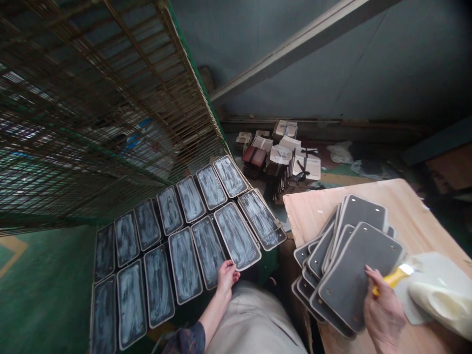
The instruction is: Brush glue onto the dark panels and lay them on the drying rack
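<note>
My left hand (226, 278) pinches the near corner of a dark rectangular panel (238, 236) with pale edges and streaky white coating. That panel lies on a wire rack shelf among several similar coated panels (186, 265) in two rows. In my right hand (383, 309) is a brush with a yellow handle (394, 279), its fingers closed round it. The thumb and fingers of that hand rest at the edge of an uncoated grey panel (359, 273). This panel tops a loose, fanned stack of grey panels (324, 250) on a wooden board.
The wooden board (401, 206) bears the stack and a whitish container (438, 300), partly cut off at right. Tall wire racks (147, 73) stand at the left. Tied bundles of panels (282, 155) sit on the floor by the grey wall (332, 64), with crumpled plastic (341, 151) nearby.
</note>
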A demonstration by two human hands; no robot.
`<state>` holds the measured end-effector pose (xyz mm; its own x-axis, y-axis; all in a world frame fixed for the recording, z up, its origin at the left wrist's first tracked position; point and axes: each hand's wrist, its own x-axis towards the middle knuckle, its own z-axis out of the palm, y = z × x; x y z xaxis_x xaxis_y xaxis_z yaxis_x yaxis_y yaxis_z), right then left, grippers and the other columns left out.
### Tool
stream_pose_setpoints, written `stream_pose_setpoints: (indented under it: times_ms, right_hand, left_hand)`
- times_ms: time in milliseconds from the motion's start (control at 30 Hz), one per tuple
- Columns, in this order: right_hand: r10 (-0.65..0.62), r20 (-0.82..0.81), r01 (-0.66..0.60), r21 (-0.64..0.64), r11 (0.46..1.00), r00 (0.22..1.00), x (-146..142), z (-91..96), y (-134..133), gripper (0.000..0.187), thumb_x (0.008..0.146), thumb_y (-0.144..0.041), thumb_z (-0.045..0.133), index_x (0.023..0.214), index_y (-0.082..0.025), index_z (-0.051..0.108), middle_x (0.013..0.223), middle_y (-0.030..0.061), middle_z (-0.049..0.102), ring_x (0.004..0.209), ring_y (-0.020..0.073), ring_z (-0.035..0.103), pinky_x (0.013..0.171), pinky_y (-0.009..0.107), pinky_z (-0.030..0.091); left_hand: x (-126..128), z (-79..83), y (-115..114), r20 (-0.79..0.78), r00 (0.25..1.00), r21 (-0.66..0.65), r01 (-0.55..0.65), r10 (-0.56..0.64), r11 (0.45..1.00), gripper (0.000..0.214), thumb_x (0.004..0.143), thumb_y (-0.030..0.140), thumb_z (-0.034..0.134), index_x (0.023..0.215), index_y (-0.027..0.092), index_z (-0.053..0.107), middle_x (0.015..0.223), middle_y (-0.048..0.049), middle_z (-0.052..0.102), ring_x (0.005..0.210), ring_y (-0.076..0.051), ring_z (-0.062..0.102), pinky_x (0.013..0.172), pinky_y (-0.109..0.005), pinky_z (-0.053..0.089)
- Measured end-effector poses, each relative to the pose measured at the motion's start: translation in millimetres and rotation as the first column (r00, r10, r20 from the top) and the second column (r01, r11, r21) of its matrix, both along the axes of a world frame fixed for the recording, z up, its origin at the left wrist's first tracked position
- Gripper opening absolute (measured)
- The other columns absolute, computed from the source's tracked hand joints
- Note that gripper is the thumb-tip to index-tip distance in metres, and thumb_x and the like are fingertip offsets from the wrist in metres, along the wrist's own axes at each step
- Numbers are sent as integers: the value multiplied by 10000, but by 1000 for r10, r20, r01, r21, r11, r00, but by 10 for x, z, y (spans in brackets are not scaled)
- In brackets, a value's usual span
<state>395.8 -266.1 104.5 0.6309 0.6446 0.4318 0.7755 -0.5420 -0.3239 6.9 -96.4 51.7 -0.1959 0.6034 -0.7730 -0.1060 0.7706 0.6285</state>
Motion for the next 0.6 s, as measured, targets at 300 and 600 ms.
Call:
stream_pose_setpoints:
  times_ms: [300, 600]
  right_hand:
    - [13, -48, -13, -14, 1000, 999, 62, -125, -68, 310, 939, -245, 448, 1225, -205, 562, 1249, 64, 594, 992, 264, 623, 809, 358, 475]
    - [78, -171, -70, 49, 996, 982, 8, 351, -193, 322, 959, -255, 368, 1195, -253, 587, 1163, 56, 636, 1086, 227, 584, 931, 400, 462]
  left_hand:
    - [21, 38, 101, -27, 998, -62, -62, 60, 996, 97, 835, 107, 548, 868, 164, 475, 516, 22, 582, 409, -110, 594, 390, -170, 447]
    - [72, 20, -282, 91, 876, -249, 480, -473, 841, 284, 717, 341, 728, 784, 174, 509, 556, 4, 614, 452, -131, 616, 388, -177, 436]
